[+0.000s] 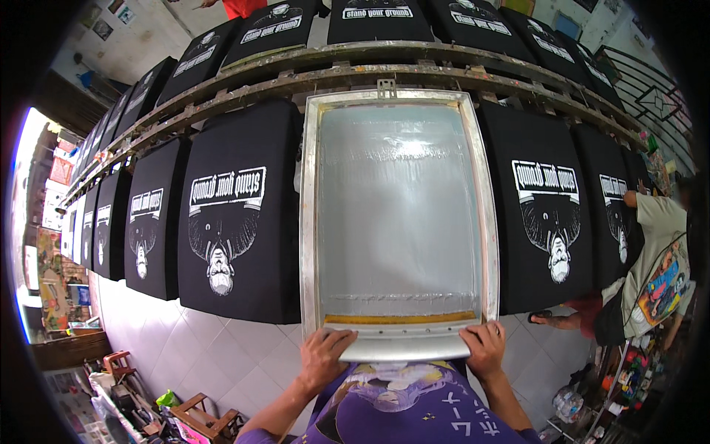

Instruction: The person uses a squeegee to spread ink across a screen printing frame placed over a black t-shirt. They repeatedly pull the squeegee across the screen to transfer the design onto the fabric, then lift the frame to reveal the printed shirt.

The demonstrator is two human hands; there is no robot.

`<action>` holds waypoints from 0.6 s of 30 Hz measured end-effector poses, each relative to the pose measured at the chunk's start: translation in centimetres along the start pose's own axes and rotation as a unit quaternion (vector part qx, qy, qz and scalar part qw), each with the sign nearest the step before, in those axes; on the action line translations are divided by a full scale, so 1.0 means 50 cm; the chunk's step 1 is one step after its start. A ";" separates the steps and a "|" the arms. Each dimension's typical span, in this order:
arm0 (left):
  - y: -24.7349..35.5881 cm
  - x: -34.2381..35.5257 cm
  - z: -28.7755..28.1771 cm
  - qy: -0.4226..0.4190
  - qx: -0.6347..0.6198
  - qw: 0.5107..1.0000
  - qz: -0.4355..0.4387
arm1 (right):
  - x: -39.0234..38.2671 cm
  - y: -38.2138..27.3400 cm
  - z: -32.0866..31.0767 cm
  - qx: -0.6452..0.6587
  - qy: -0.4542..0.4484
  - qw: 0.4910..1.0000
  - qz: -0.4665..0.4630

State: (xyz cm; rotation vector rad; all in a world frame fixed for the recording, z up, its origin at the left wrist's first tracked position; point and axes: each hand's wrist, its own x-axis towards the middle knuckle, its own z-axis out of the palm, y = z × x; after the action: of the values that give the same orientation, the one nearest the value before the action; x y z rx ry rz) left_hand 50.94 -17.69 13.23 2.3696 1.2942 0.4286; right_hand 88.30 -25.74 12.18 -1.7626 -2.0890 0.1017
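Note:
A metal-framed printing screen (310, 222) lies before me, its mesh (399, 222) coated with a wet, shiny grey film. Across its near end sits a squeegee with a silver metal holder (410, 349) and an amber blade (399, 320). My left hand (325, 357) is closed over the squeegee's left end, and my right hand (485, 348) over its right end. The fingers curl over the holder at the frame's near corners; the frame's near edge is mostly hidden. What lies under the mesh does not show.
Black printed shirts on boards flank the screen, one at left (222, 214), one at right (543, 214). A wooden rail (244, 89) runs behind, with more shirts beyond. A person (658, 259) stands at right. Wooden chairs (200, 418) and a tiled floor (192, 348) lie below.

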 end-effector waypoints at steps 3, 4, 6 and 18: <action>-0.003 -0.023 0.033 0.025 0.007 1.000 0.001 | -0.020 -0.005 0.031 -0.005 0.042 0.999 0.024; -0.010 -0.019 0.041 0.035 0.016 0.999 0.005 | -0.015 0.002 0.041 -0.002 0.052 0.998 0.020; -0.025 -0.005 0.056 0.056 0.034 0.998 0.016 | -0.002 0.017 0.063 0.005 0.075 0.997 0.011; -0.116 0.221 0.047 0.080 0.044 0.995 0.041 | 0.212 0.105 0.120 -0.010 0.118 0.993 -0.009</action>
State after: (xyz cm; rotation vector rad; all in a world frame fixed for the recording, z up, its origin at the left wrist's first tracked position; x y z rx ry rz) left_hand 53.59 -5.94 9.19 2.5135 1.3130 0.6096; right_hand 89.81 -13.30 7.76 -1.6768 -1.9414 -0.1264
